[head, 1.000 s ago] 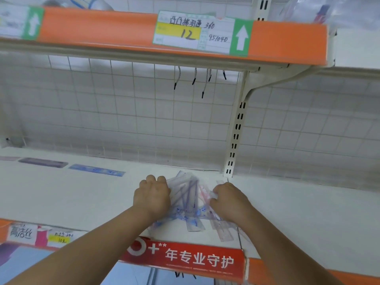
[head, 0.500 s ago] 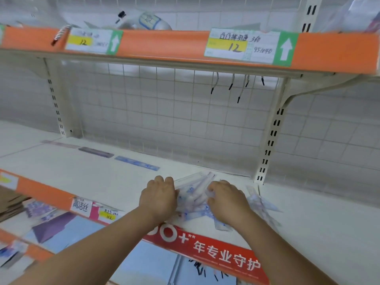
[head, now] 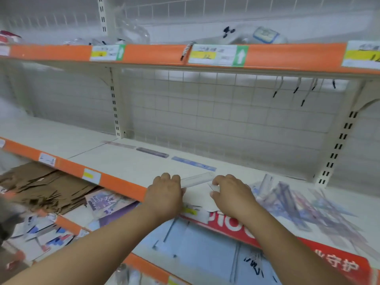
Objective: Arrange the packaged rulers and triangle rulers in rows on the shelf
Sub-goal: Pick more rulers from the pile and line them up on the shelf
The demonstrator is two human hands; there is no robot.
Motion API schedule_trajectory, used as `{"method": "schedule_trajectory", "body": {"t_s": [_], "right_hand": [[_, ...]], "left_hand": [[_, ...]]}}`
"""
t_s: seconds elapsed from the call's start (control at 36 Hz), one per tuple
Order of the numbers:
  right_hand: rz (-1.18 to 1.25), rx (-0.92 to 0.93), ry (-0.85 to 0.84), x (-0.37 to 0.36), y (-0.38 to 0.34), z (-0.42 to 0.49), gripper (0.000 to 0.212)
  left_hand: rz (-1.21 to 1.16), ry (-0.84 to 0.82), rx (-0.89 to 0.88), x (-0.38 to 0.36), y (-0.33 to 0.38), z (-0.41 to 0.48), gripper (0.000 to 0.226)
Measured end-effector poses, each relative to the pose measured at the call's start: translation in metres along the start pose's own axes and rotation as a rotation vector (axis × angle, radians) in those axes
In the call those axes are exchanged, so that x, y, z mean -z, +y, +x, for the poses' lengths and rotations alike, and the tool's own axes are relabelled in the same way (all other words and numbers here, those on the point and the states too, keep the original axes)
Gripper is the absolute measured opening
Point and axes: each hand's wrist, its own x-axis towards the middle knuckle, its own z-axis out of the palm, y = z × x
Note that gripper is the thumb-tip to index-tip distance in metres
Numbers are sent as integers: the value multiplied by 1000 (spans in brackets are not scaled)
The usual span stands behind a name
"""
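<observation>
Middle shelf (head: 127, 161): white deck running from 9 o'clock to 3 o'clock. An orange price rail (head: 121, 184) lines its front edge. A red banner (head: 345, 268) with white characters covers the rail at 5 o'clock.

Back panel: white wire grid (head: 226, 120) at 12 o'clock. Two slotted uprights, left upright (head: 115, 108) at 11 o'clock and right upright (head: 337, 149) at 2 o'clock, carry the shelf brackets.

Upper shelf (head: 156, 53) at 12 o'clock: orange rail fitted with price labels (head: 218, 55), each with a green arrow panel. Black-tipped wire hooks (head: 296, 90) hang beneath it at 1 o'clock.

Lower shelf (head: 67, 224) at 8 o'clock: carries flattened brown cardboard (head: 41, 186).

Lighting: even and diffuse.
</observation>
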Motion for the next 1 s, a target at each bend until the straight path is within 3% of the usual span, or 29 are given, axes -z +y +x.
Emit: {"method": "schedule_trajectory", "body": {"t_s": [0.42, 0.53, 0.67, 1.0], "right_hand": [[15, 69, -17, -38, -164, 12, 37], [-1, 85, -13, -46, -190, 26, 36], [-13, 104, -27, -55, -217, 52, 34], [8, 92, -11, -68, -259, 150, 32]], "left_hand": [[-14, -61, 54, 9, -180, -36, 35], [-35, -74, 86, 13, -215, -37, 43], [-48, -48, 161, 2, -261, -25, 26], [-37, -79, 90, -5, -358, 47, 30]]}}
